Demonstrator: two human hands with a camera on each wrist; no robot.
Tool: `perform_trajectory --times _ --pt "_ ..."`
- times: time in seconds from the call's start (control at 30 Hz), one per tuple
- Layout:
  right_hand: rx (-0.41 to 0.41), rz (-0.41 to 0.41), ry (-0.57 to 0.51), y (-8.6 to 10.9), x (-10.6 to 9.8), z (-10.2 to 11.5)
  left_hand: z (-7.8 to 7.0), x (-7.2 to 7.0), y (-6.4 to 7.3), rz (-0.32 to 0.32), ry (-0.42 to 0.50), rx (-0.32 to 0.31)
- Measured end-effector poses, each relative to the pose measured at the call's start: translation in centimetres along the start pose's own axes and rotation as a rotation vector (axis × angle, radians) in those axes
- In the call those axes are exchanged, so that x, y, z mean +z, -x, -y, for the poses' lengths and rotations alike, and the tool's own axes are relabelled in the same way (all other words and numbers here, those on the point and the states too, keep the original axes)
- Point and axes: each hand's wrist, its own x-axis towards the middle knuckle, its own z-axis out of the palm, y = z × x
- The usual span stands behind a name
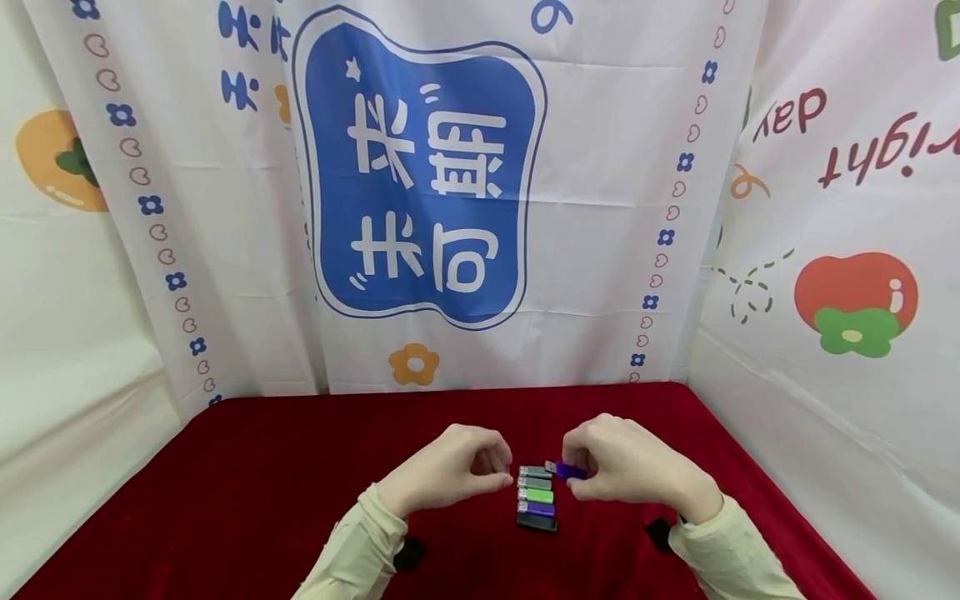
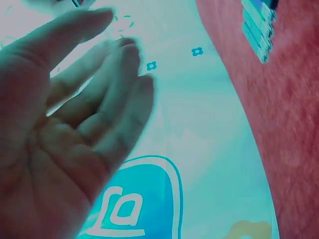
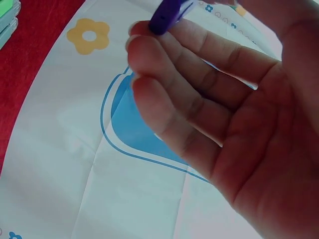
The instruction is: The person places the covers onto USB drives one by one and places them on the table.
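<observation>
In the head view my right hand (image 1: 633, 462) pinches a purple USB stick (image 1: 572, 472) between thumb and fingertips, its metal plug pointing left. The right wrist view shows an end of this purple stick (image 3: 165, 17) at the fingertips, the other fingers loosely bent. To the left, my left hand (image 1: 457, 471) is held with relaxed, bent fingers and nothing in them; its palm shows in the left wrist view. Between the hands, several USB sticks lie in a column, plugs mostly to the left: grey-green ones (image 1: 535, 483), a bright green one (image 1: 538, 496), a purple one (image 1: 538, 508) and a black one (image 1: 537, 522) nearest me.
A dark red cloth (image 1: 300, 467) covers the table. White printed curtains (image 1: 600, 208) stand behind it and at both sides. Small black objects lie near each wrist, one by the left sleeve (image 1: 352, 533) and one by the right sleeve (image 1: 723, 546).
</observation>
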Motion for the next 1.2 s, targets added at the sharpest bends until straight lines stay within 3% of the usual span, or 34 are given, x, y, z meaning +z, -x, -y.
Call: perform_trajectory --times 0.2,0.33,0.77,1.2 --pt "-0.026 -0.025 0.010 -0.2 0.3 -0.2 -0.7 0.3 -0.5 -0.148 -0.024 0.142" --pt "-0.038 -0.035 0.017 -0.2 0.4 -0.3 -1.2 0.5 -0.6 -0.192 -0.026 0.175" --pt "-0.068 -0.069 0.033 -0.3 0.7 -0.2 -1.8 0.9 -0.7 -0.178 -0.037 0.158" --pt "-0.084 -0.067 0.017 -0.6 0.9 0.2 -1.8 1.2 -0.6 -0.109 -0.034 0.124"
